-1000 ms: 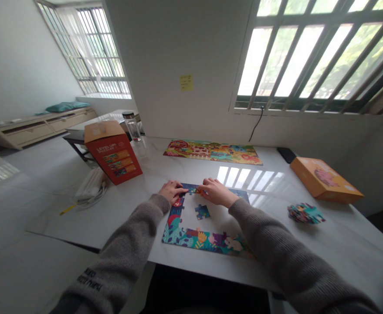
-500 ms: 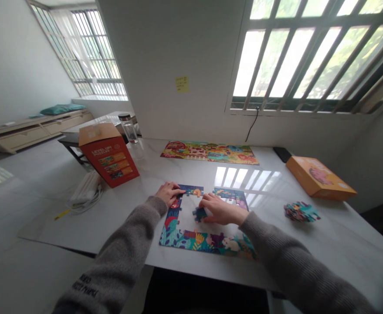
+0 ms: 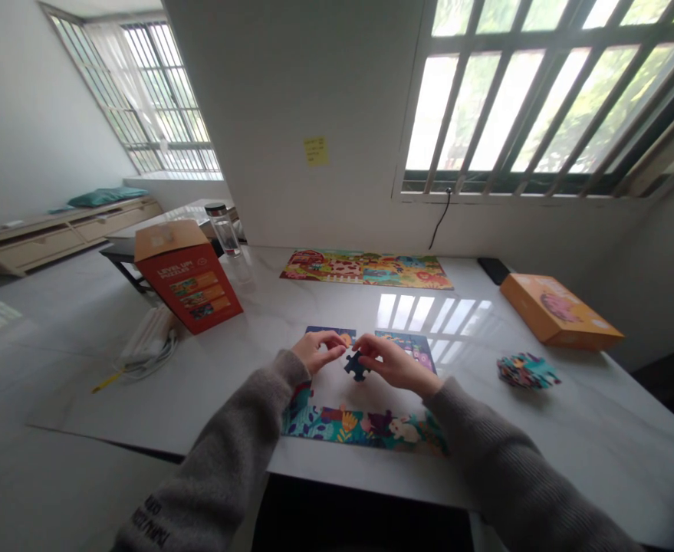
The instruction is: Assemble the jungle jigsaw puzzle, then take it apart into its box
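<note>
A dark blue jigsaw piece (image 3: 357,366) is pinched in the fingers of my right hand (image 3: 391,363), raised and tilted over the middle of the puzzle border. Thumb and fingertips of my left hand (image 3: 319,352) come together close to the piece's upper left; anything between them is too small to make out. Around and below both hands lies the joined jigsaw border (image 3: 365,428), with colourful plants and animals. Its top side shows a gap between two dark blue stretches. My left hand covers part of the left side, and my right arm hides part of the right side.
A pile of loose jigsaw pieces (image 3: 527,371) lies to the right, before an orange box (image 3: 560,310) and a black phone (image 3: 493,270). A long finished puzzle (image 3: 365,268) lies at the back. Leftward are a red puzzle box (image 3: 192,280), a glass bottle (image 3: 225,231) and a white power strip (image 3: 149,337).
My right hand has lifted the dark jigsaw piece from the table inside the border. My left hand has left the border's upper left corner and moved right, towards the piece.
</note>
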Available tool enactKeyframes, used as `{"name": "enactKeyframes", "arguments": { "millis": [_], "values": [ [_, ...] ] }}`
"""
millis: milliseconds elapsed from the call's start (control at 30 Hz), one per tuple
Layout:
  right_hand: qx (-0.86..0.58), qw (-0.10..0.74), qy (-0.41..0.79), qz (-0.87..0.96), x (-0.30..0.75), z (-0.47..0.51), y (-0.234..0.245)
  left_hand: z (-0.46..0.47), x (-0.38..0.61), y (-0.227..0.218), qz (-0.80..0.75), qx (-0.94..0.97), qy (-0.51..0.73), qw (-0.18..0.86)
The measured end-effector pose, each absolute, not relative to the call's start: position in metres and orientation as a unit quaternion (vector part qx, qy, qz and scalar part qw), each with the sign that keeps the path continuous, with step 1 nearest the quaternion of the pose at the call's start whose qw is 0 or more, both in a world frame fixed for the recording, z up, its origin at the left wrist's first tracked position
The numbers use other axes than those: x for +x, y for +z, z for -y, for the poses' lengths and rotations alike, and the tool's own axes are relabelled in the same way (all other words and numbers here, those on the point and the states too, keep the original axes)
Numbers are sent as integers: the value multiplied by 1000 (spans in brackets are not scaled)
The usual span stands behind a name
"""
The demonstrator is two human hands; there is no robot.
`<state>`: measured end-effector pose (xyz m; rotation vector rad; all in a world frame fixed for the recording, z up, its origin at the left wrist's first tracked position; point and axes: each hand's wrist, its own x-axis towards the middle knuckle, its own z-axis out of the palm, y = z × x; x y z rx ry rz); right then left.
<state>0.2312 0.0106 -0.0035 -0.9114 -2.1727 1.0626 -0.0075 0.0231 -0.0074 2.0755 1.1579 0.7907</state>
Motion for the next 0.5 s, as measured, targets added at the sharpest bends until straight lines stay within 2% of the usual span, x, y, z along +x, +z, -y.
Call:
{"name": "enactKeyframes", "arguments": {
  "millis": [100,167,333,500],
  "values": [
    [-362,348,381,776,233,-14,-8,-19,8,-10,-434,773,275,372],
    [-387,361,343,776,233,-14,-9,-20,11,-15,-438,762,273,391],
    [-368,355,187,839,234,-7,-5,-25,10,-22,-473,700,346,408],
    [-352,295,48,887,237,-8,-3,-27,14,-29,-465,694,357,418]
  ]
}}
